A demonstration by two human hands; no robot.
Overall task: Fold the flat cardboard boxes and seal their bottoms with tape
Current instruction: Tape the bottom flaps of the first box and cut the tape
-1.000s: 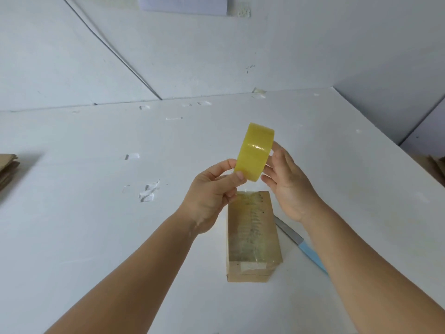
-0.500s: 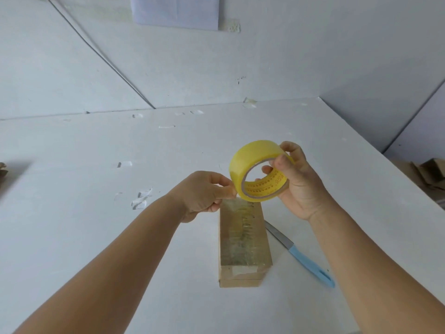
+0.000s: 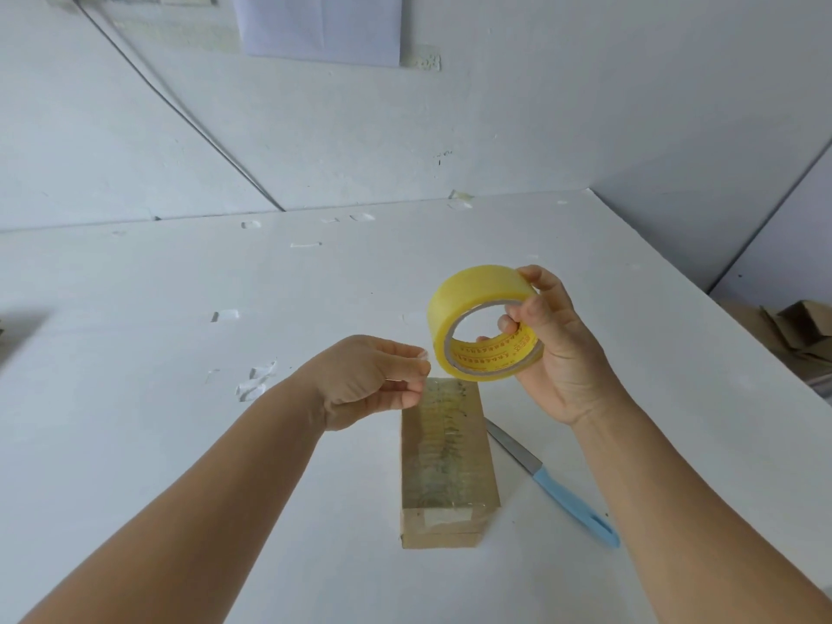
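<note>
Tape roll (image 3: 484, 322) gripped in right hand (image 3: 556, 349); left hand (image 3: 369, 380) pinches its loose end above the box (image 3: 445, 461).

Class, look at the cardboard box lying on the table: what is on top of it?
Clear tape covers the top of the cardboard box, over dark markings. The far end is hidden behind the left hand.
</note>
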